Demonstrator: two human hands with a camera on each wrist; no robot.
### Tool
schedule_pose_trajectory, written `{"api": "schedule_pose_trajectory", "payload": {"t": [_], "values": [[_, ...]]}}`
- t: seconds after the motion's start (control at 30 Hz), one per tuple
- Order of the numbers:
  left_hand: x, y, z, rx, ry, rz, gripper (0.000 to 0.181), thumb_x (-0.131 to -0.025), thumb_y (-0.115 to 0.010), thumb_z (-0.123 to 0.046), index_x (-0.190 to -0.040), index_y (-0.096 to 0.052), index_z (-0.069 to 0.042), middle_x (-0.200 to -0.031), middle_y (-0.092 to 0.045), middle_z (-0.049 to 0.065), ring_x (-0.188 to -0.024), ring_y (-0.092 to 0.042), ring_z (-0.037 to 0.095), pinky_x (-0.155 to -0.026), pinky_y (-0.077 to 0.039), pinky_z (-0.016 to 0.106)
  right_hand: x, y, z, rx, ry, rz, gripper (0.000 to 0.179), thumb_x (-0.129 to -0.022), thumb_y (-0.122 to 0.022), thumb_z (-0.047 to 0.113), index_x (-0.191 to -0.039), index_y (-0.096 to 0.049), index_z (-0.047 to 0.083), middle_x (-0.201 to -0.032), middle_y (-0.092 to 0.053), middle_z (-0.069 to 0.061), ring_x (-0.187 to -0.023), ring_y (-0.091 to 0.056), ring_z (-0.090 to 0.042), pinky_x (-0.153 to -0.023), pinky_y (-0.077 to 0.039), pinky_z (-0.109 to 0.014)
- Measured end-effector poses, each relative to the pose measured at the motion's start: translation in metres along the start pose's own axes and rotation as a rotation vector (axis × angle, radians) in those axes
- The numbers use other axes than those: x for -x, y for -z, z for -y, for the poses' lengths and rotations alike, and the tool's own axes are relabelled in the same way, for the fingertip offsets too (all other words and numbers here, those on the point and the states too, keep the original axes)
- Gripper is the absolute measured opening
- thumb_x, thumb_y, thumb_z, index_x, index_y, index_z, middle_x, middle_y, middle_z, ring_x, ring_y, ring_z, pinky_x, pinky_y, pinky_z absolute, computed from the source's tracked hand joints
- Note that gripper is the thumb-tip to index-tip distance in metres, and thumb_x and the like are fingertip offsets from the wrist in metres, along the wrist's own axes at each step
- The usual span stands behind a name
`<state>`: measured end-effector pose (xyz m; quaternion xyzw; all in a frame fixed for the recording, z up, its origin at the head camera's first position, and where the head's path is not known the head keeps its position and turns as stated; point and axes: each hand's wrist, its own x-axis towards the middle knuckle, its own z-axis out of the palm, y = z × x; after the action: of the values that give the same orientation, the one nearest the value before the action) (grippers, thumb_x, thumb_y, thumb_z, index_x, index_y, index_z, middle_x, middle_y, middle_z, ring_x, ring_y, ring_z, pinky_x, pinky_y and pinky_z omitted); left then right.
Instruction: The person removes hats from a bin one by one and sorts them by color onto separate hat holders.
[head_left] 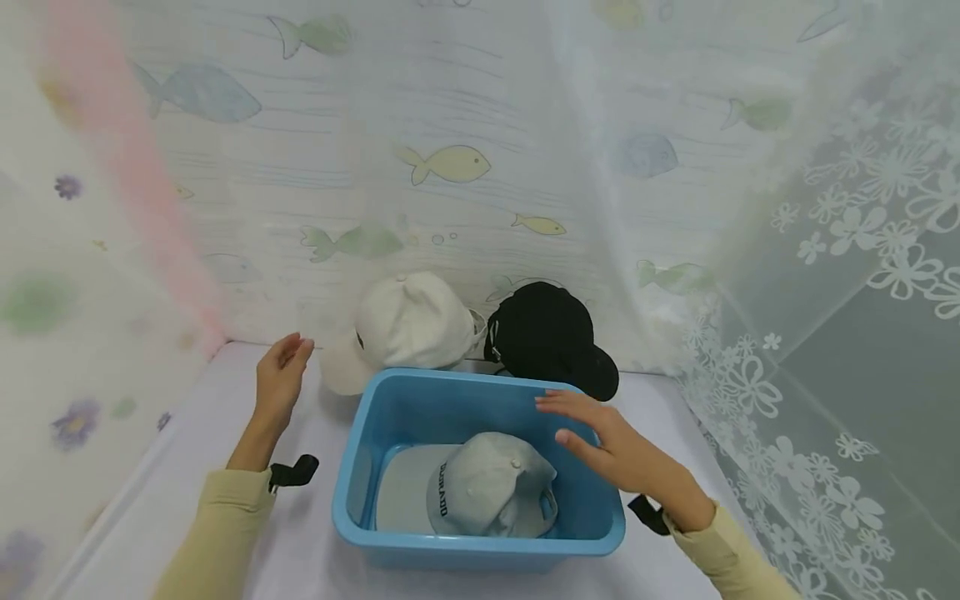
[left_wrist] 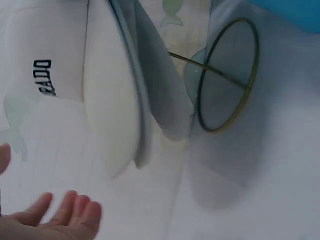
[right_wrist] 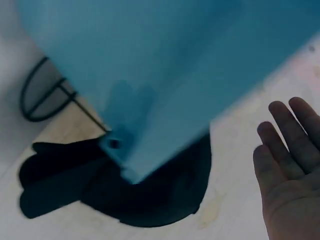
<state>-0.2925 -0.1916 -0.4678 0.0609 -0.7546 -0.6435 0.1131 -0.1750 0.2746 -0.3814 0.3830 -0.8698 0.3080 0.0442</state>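
Note:
A light grey baseball cap [head_left: 487, 483] with dark lettering lies inside a blue plastic tub [head_left: 480, 546], its brim toward the left. My right hand [head_left: 611, 442] hovers over the tub's right rim, fingers extended and holding nothing. To the left of the tub, my left hand [head_left: 281, 383] is raised with loosely bent fingers and nothing in it. Nearest to that hand is a white cap [head_left: 412, 321] behind the tub; in the left wrist view, lettering shows on the white cap [left_wrist: 45, 30]. A black cap [head_left: 543, 333] sits behind the tub's right half.
In the left wrist view, a metal ring-based stand [left_wrist: 215, 70] is beside the white cap. Another wire stand [right_wrist: 30, 119] appears near the black cap. A white cloth [head_left: 292, 542] covers the table. Fish-patterned curtains [head_left: 450, 167] hang behind, with a flowered sheer curtain [head_left: 855, 375] at right.

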Motion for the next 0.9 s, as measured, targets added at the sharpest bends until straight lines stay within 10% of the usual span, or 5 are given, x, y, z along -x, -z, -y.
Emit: {"api": "schedule_pose_trajectory", "payload": {"t": [0.27,0.47,0.9], "values": [[0.020,0.006,0.022,0.195,0.254,0.221,0.069,-0.111,-0.039,-0.038,-0.160,-0.017,0.005,-0.162,-0.031,0.026,-0.140,-0.048,0.033,-0.107,-0.047,0.031,-0.076,0.015,-0.015,-0.213,-0.089,0.011,0.035,-0.105,-0.056,0.014,-0.139,-0.060,0.003,-0.139,-0.063,-0.013,-0.129,-0.059,-0.032,-0.107,-0.050,-0.045],[0.026,0.004,0.026,0.403,0.344,0.162,0.068,-0.110,-0.045,-0.032,-0.161,-0.017,0.003,-0.153,-0.040,0.023,-0.108,-0.065,0.006,-0.103,-0.051,0.031,-0.131,0.014,-0.023,-0.287,-0.139,0.047,0.039,-0.107,-0.051,0.016,-0.141,-0.056,-0.003,-0.138,-0.061,-0.022,-0.130,-0.057,-0.036,-0.109,-0.048,-0.047],[0.024,-0.002,0.034,0.658,0.471,0.154,0.037,-0.107,-0.052,-0.025,-0.139,-0.044,-0.007,-0.108,-0.060,-0.001,-0.093,-0.066,0.005,-0.094,-0.055,0.020,-0.201,-0.013,-0.038,-0.536,-0.532,0.041,0.052,-0.111,-0.040,0.026,-0.152,-0.040,-0.006,-0.146,-0.050,-0.024,-0.128,-0.055,-0.033,-0.113,-0.044,-0.047]]}}
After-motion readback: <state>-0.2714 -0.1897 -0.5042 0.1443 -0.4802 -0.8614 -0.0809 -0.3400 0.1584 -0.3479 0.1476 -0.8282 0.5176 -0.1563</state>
